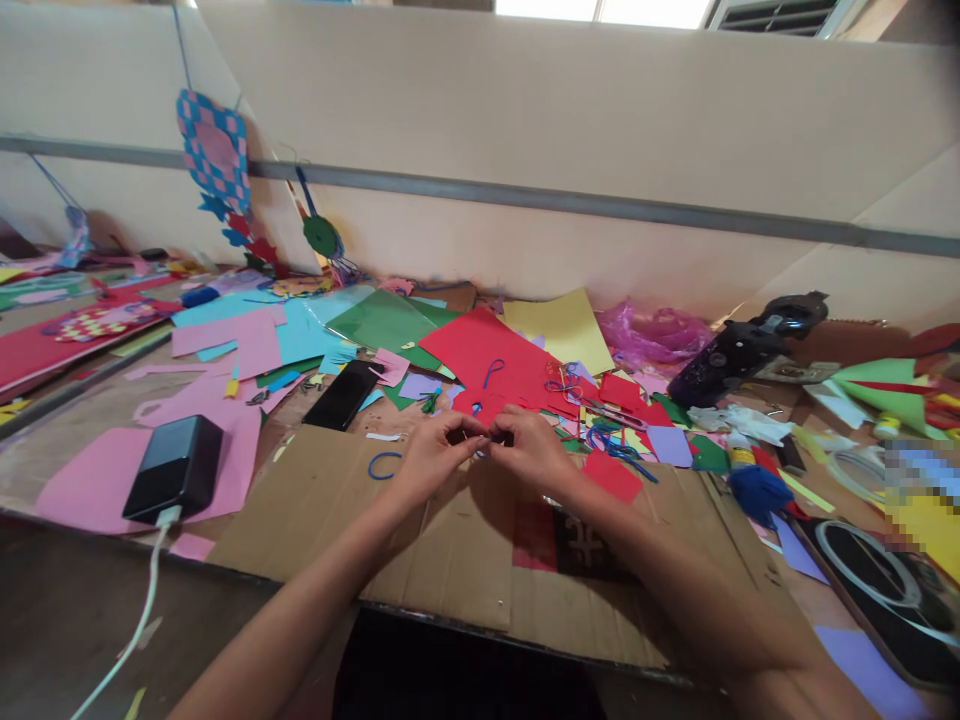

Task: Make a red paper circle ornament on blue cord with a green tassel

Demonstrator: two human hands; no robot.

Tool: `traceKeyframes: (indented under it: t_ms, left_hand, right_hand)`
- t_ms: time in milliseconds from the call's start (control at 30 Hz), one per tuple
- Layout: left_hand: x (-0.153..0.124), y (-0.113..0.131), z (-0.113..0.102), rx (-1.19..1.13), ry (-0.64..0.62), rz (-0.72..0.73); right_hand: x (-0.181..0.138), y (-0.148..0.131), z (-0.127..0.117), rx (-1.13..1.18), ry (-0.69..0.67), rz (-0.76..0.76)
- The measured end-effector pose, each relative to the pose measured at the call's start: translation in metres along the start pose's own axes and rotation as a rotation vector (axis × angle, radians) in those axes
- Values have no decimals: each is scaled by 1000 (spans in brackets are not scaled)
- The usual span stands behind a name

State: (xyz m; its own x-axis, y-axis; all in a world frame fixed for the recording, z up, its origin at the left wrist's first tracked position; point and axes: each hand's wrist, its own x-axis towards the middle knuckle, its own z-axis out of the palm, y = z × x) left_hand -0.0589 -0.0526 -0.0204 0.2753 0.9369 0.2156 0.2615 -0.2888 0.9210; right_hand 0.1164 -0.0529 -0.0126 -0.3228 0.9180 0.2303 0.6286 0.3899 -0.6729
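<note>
My left hand (435,450) and my right hand (529,448) meet over the near cardboard sheet (450,540), fingertips pinched together. Small bits of blue, looking like cord, show between and just below the fingertips; the fingers hide most of what they hold. Beyond them, a blue cord loop (493,373) lies on red paper (487,350). A blue ring (385,466) of cord or elastic rests on the cardboard beside my left wrist. Right of my right hand are tangled blue cords (611,440), scissors (619,415) and a red paper square (613,476).
A black phone (343,394) lies left of the hands, near a black charger block (176,468) with a white cable. Coloured paper and scraps cover the back of the table. A dark bottle (720,355) leans at the right. Paper ornaments (216,150) hang against the wall.
</note>
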Motion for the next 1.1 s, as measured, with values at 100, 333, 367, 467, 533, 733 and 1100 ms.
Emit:
traceKeyframes:
  t_ms: [100,333,367,467,533,733,1100]
  left_hand:
    - [-1,2,0,30,-4,24]
    - [1,-2,2,4,4,70]
    - [1,-2,2,-14,5,63]
    - [2,-3,2,-69,-8,37]
    - [2,-2,1,-104,-23,19]
    - [1,-3,3,-128,-15,12]
    - [-2,-2,4,125,-6,140]
  right_hand:
    - [-1,-1,0,-43,-21,-27]
    - [-2,-5,-1,-112,-47,-22]
    - [-2,-5,-1,-111,-51,-21]
    - [-1,-5,-2,-102,-53,-18]
    - [-1,-5,-2,-94,-48,-26]
    - [-1,-4,-3,-90,-48,-38]
    - [-1,-8,-1,-194,-84,9]
